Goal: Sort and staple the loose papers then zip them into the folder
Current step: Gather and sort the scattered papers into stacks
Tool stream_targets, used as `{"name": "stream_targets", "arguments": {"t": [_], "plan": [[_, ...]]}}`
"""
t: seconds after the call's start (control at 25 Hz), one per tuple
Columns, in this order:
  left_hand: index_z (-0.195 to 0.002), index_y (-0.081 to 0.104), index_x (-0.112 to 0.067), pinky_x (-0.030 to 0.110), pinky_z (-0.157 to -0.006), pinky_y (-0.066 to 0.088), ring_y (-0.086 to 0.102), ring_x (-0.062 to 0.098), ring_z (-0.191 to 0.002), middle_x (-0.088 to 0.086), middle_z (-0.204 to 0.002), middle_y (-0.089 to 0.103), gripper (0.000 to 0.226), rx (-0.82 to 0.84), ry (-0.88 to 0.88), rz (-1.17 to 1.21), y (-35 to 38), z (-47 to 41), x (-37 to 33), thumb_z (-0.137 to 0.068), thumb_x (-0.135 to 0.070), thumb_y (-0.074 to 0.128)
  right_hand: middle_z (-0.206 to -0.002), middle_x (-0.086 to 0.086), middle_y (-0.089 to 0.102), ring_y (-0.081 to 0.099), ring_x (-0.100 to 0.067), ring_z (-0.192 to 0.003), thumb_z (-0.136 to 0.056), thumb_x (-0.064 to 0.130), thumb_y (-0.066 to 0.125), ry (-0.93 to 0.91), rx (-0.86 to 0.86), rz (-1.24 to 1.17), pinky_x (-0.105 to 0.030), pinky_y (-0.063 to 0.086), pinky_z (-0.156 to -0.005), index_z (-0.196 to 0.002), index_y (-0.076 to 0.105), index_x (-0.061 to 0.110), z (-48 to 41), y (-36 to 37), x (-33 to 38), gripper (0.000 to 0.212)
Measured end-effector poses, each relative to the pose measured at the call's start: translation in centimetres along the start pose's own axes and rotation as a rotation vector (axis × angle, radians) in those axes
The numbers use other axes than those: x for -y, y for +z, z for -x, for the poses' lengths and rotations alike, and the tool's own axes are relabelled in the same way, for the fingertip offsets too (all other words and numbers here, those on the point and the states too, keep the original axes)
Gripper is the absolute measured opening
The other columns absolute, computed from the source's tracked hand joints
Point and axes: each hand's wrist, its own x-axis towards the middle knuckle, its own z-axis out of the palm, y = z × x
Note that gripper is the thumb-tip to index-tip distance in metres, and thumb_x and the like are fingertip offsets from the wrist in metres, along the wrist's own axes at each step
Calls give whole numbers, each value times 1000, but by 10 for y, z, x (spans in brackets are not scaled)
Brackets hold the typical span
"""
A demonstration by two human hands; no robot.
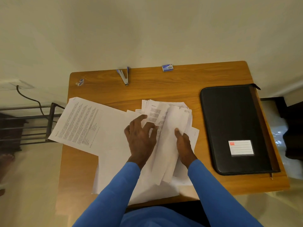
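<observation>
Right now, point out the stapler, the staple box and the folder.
stapler (123, 77), head view, its metal arm.
staple box (167, 68), head view, its top face.
folder (232, 122), head view, its black cover.

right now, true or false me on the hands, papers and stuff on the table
1. The folder lies flat at the right side of the table. True.
2. The left hand holds the stapler. False: the stapler lies untouched at the table's far edge; the left hand rests on the loose papers.
3. The right hand has its thumb on the loose papers. True.
4. The staple box sits on the folder. False: it is on bare table at the far edge, apart from the folder.
5. A printed sheet overhangs the table's left edge. True.
</observation>
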Motion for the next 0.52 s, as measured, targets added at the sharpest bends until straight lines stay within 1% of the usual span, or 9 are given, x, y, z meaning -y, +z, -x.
{"name": "stream_targets", "arguments": {"t": [0.04, 0.12, 0.2, 0.24, 0.28, 0.36, 0.4, 0.48, 0.52], "plan": [[-106, 73, -27, 41, -103, 42, 52, 22, -128, 0, -139, 60, 19, 68, 37, 84, 2, 1, -6, -94, -40, 66, -127, -2, 66, 62, -22, -113, -106, 50, 45, 1, 26, -32, -37, 50, -96, -139, 55, 15, 1, 0, 0, 49], [-115, 73, -23, 38, -107, 46, 57, 19, -126, -1, -137, 65, 26, 311, 103, 260, 5, 5, -22, -98, -39, 62, -116, -3, 75, 70, -20, -103, -101, 58, 48, -12, 82, -102, -33, 57, -85, -124, 66, 24, 6, -1, 1, 45], [-115, 75, -20, 35, -103, 50, 63, 16, -115, -2, -125, 72, 26, 486, 176, 399, 7, 12, -32, -99, -32, 59, -112, 1, 76, 72, -15, -101, -98, 52, 59, -61, 83, -94, -23, 56, -76, -115, 68, 28, 9, -2, 0, 31], [-112, 76, -19, 34, -99, 53, 65, 14, -109, -2, -119, 74, 23, 478, 133, 471, 7, 15, -31, -98, -27, 59, -113, 1, 75, 71, -14, -100, -99, 47, 62, -77, 68, -69, -21, 55, -74, -113, 67, 26, 9, -2, 0, 26], [-111, 76, -20, 34, -96, 55, 65, 12, -106, -4, -117, 74, 20, 402, 24, 520, 8, 15, -25, -97, -24, 62, -116, 1, 72, 68, -16, -99, -100, 43, 62, -74, 44, -33, -23, 53, -75, -116, 65, 24, 8, -1, 0, 26], [-115, 70, -23, 36, -98, 55, 62, 16, -110, -4, -120, 69, 23, 191, -233, 429, 9, 8, -7, -93, -24, 70, -118, -1, 63, 59, -20, -102, -102, 42, 59, -43, -7, 25, -31, 47, -84, -131, 57, 15, 6, 0, 1, 39], [-119, 66, -24, 36, -98, 54, 59, 19, -113, -2, -122, 65, 30, 152, -345, 338, 7, 2, 2, -91, -28, 74, -118, -2, 60, 56, -22, -104, -103, 42, 57, -30, -17, 31, -33, 45, -86, -137, 53, 12, 4, 1, 0, 45], [-119, 62, -24, 38, -95, 56, 61, 21, -109, 0, -114, 63, 37, 168, -467, 273, 7, -12, 14, -87, -30, 79, -119, -4, 58, 53, -22, -106, -103, 42, 57, -21, -21, 23, -34, 44, -88, -139, 50, 9, 0, 1, -2, 50], [-114, 61, -24, 39, -90, 59, 65, 21, -101, -3, -105, 65, 33, 184, -492, 306, 5, -16, 15, -87, -29, 80, -120, -5, 58, 53, -22, -106, -103, 42, 58, -19, -17, 22, -35, 44, -89, -139, 49, 8, -1, 0, -2, 50]]}}
